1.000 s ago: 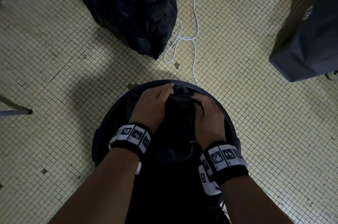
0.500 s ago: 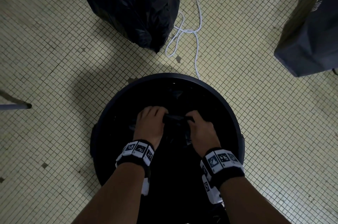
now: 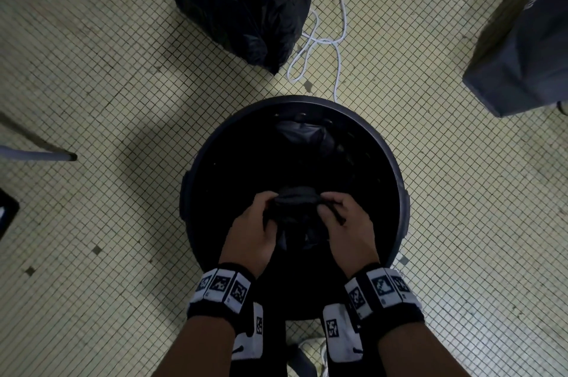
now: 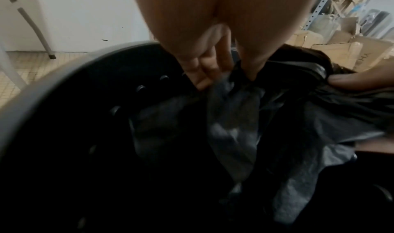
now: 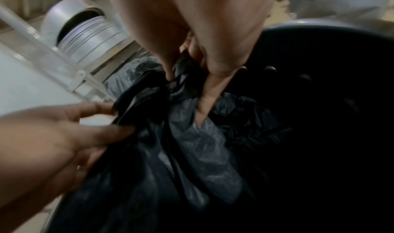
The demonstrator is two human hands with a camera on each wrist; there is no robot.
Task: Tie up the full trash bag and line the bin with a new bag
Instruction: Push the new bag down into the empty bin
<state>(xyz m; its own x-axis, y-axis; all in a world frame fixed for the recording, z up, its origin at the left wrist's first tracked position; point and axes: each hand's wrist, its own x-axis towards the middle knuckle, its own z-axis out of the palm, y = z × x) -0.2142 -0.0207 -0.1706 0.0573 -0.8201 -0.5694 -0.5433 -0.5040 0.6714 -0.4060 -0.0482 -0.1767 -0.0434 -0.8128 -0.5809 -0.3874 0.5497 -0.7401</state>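
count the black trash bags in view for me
2: the full bag lies on the floor beyond the bin; the new bag is bunched in both hands over the bin. More may be hidden.

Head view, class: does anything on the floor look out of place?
Yes: a white cord lies in loose loops across the tiled floor, between the full black bag and the bin. A possible trip hazard.
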